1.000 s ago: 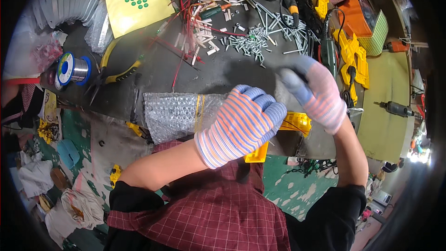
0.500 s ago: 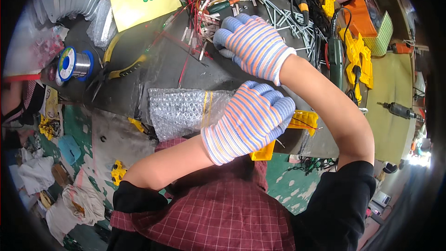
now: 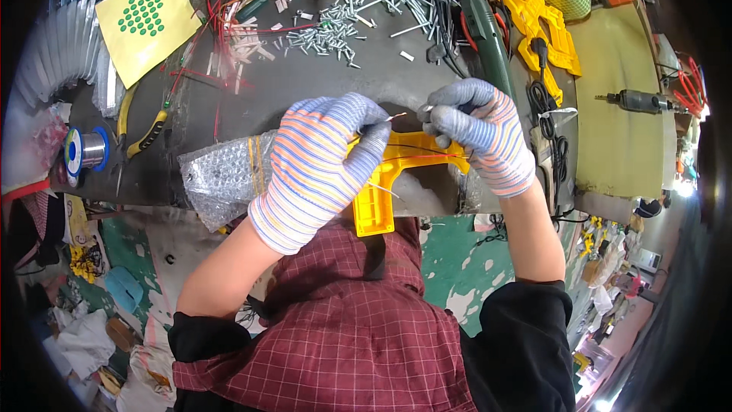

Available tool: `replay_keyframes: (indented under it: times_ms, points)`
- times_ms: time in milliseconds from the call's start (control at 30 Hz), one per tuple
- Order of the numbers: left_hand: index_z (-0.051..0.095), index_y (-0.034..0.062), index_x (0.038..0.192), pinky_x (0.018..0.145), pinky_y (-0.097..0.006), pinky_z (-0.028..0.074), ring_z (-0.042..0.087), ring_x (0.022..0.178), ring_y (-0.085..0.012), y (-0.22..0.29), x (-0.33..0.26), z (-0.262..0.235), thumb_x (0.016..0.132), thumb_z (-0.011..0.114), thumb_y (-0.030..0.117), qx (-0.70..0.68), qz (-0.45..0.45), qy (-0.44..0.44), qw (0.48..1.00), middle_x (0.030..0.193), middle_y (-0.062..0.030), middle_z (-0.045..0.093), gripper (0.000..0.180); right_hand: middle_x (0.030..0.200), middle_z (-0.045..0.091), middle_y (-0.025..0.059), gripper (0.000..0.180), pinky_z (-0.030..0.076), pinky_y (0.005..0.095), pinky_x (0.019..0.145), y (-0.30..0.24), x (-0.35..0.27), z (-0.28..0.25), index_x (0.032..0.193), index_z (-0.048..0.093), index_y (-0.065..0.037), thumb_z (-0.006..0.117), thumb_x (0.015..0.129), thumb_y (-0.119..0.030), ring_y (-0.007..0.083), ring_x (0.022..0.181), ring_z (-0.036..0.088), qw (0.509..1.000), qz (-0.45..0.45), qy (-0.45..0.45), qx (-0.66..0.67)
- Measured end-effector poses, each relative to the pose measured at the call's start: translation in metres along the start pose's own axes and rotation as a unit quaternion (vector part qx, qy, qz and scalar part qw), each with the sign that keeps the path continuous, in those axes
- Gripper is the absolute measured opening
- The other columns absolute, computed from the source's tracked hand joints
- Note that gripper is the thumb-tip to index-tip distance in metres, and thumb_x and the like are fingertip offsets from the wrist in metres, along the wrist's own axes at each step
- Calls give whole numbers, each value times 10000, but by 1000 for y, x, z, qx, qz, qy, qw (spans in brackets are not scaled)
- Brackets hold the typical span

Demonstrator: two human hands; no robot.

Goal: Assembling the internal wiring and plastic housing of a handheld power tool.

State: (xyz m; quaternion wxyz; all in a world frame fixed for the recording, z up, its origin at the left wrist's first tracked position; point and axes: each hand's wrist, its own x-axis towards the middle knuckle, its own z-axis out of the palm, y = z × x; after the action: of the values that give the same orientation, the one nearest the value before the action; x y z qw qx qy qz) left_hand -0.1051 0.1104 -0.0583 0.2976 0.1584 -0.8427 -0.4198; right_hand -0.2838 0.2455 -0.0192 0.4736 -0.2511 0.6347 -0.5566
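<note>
My left hand (image 3: 328,154), in a striped knit glove, is closed in a pinch on a thin wire (image 3: 396,116) whose bare end sticks out past the fingertips. A pale wire end (image 3: 385,189) also pokes out below that hand. Facing it, my right hand (image 3: 482,131) in a matching glove with grey fingers pinches a tiny pale piece, mostly hidden by the fingertips. Under and between both hands lies a yellow plastic tool housing (image 3: 374,210), its handle toward me. Thin red and black wires (image 3: 419,154) run across the housing.
Behind my hands lie loose screws (image 3: 328,34), red wires (image 3: 221,38) and a green-handled screwdriver (image 3: 255,6). Bubble wrap (image 3: 225,175), pliers (image 3: 149,136) and a solder spool (image 3: 88,151) are at left. A dark green power tool (image 3: 488,38) and yellow housings (image 3: 537,23) stand right.
My right hand has come back from the screws and small white pieces, now pinching a tiny piece. My left hand has turned and pinches a wire. The view has shifted, uncovering the small screws.
</note>
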Motion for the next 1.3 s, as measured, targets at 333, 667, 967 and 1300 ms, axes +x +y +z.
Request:
replay_keyframes:
  times_ms: [333, 667, 967, 1300]
  points:
    - [656, 24, 920, 672, -301, 503, 638, 705, -176, 3, -3, 2, 840, 675, 53, -32, -51, -20, 998, 793, -89, 660, 87, 839, 681, 34, 143, 517, 246, 719, 6, 4, 9, 910, 681, -8, 756, 803, -67, 82, 763, 618, 999, -33, -24, -29]
    - [655, 29, 916, 673, -318, 497, 637, 712, -206, 2, -3, 1, 837, 677, 64, -22, -34, -15, 999, 796, -100, 653, 89, 887, 669, 30, 220, 515, 241, 749, 2, 3, 14, 992, 644, -8, 752, 804, -48, 85, 806, 621, 999, -33, -23, -29]
    - [658, 34, 926, 676, -361, 505, 641, 733, -288, 4, 1, -9, 820, 681, 66, 28, 12, -31, 999, 834, -125, 660, 113, 860, 677, 29, 160, 514, 245, 754, -10, 11, 11, 944, 675, 3, 721, 829, -97, 81, 807, 620, 957, -107, -72, -260]
    - [555, 26, 962, 669, -289, 489, 565, 704, -121, 2, 1, -17, 848, 712, 93, -82, -135, -125, 980, 800, -65, 607, 205, 824, 686, 49, 175, 511, 249, 730, -24, 31, 17, 943, 681, 5, 705, 823, -120, 81, 769, 616, 949, -8, -205, -239]
